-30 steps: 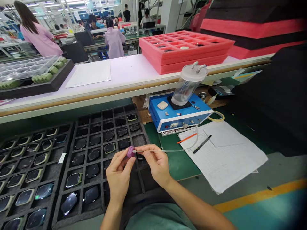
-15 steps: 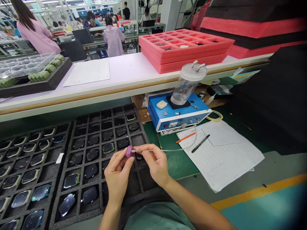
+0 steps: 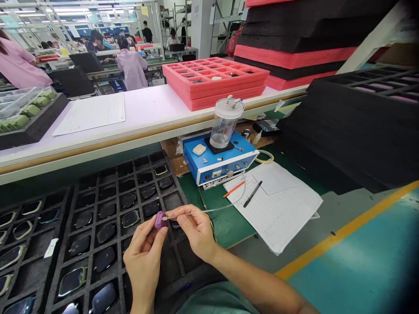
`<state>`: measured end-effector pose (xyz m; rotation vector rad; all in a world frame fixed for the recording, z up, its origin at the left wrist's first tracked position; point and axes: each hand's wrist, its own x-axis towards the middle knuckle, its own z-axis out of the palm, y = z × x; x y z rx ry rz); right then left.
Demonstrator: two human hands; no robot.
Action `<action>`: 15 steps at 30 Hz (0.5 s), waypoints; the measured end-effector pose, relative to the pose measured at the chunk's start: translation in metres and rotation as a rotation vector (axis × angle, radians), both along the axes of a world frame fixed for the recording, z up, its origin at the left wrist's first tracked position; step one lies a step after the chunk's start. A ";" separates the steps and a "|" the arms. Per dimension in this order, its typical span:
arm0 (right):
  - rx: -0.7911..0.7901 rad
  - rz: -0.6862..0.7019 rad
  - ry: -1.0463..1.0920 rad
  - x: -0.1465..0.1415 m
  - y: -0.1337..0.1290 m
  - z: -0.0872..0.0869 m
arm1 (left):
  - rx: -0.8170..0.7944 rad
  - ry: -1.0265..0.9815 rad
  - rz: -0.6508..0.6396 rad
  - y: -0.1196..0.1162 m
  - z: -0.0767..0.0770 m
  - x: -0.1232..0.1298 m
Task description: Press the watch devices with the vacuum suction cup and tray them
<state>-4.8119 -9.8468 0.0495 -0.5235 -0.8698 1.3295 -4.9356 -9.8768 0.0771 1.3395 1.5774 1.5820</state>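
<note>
Head view: fingers of the left hand [image 3: 144, 250] pinch a small purple piece [image 3: 160, 220] over the black tray [image 3: 176, 185] — those of the right hand [image 3: 200, 232] grasp a clear tube [image 3: 222, 208], tip at the piece, far end at a blue box [image 3: 212, 162].

The left hand [image 3: 144, 253] and right hand [image 3: 198, 231] pinch, fingertips [image 3: 159, 238] close together, near the black tray's [image 3: 176, 185] right edge; both forearms [image 3: 255, 279] are bare.

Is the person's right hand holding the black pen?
No, the right hand pinches a thin clear tube, while the black pen lies on the paper.
</note>
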 end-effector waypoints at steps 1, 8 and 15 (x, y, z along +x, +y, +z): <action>-0.004 0.002 -0.002 0.000 0.000 0.000 | -0.004 -0.001 0.004 0.000 0.000 0.000; -0.006 -0.006 -0.002 0.000 0.001 -0.003 | -0.005 -0.006 0.001 0.000 0.001 0.001; 0.009 0.024 0.023 -0.002 0.000 -0.004 | -0.034 0.001 0.032 0.001 0.002 -0.001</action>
